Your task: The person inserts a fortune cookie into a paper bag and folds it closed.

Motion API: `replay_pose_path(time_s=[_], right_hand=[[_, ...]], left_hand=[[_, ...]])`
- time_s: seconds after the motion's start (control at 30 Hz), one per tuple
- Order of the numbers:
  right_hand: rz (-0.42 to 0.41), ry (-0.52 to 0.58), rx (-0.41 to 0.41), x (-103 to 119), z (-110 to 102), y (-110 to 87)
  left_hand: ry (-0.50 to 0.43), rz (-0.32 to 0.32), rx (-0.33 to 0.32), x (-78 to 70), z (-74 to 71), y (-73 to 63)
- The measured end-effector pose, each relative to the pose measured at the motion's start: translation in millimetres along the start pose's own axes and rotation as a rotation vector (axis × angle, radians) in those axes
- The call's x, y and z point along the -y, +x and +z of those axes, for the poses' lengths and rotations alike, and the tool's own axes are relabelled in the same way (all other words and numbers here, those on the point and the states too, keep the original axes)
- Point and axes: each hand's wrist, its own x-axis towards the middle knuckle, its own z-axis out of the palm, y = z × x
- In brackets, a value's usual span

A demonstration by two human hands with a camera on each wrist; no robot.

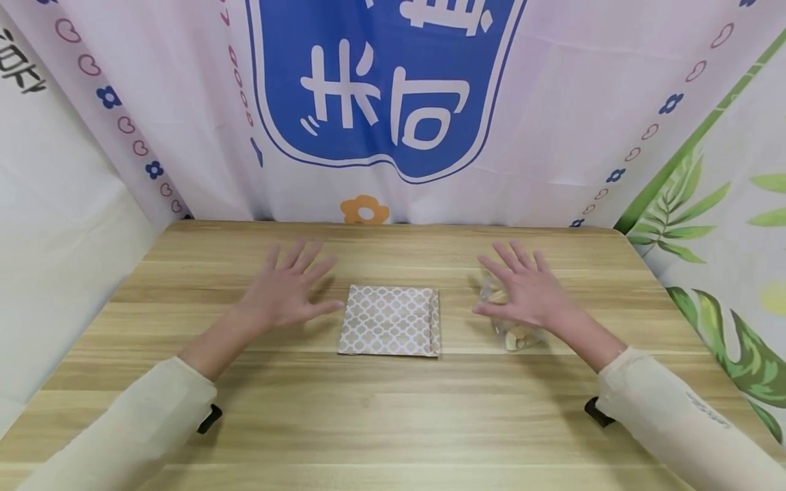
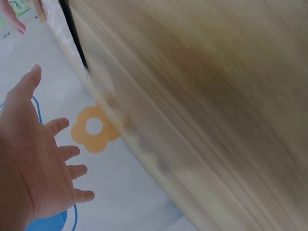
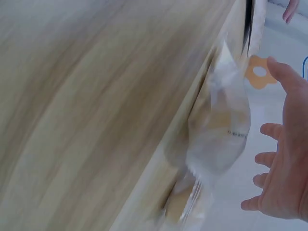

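A flat, folded paper item (image 1: 387,320) with a beige-and-white lattice pattern lies mid-table, perhaps a bag. To its left hovers my left hand (image 1: 288,290), fingers spread and holding nothing. My right hand (image 1: 525,293), also spread, is above clear plastic packets (image 1: 518,339) and partly hides them in the head view. In the right wrist view, one clear packet (image 3: 219,125) with tan contents stands out before a second packet (image 3: 180,204); the right hand is apart from both. What the contents are I cannot tell.
A wood-grain table (image 1: 368,423) spans the view. Behind it hangs a pale curtain (image 1: 552,136) with a blue printed sign and an orange flower. A leaf-printed cloth (image 1: 731,273) hangs on the right, and a white cloth (image 1: 61,204) on the left.
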Motion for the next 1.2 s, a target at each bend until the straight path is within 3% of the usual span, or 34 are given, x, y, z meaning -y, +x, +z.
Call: replay_pose_path(time_s=[0.17, 0.6, 0.8, 0.97, 1.2], right_hand=[[-0.034, 0.017, -0.012, 8.2, 6.6, 4.0], [-0.142, 0.069, -0.012, 30.9, 14.9, 13.4], [-0.184, 0.098, -0.015, 46.1, 15.6, 14.9], [-0.168, 0.197, -0.013, 59.1, 16.9, 16.2], [-0.124, 0.315, 0.04, 71.4, 20.4, 18.3]], left_hand=[[-0.089, 0.034, 0.034, -10.0, 4.9, 4.5], [-0.106, 0.189, 0.044, -28.6, 10.4, 12.9], [-0.177, 0.242, 0.068, -34.5, 12.8, 16.4], [-0.206, 0.269, 0.064, -37.2, 14.1, 20.1], [-0.21, 0.251, 0.09, -41.7, 16.6, 25.4]])
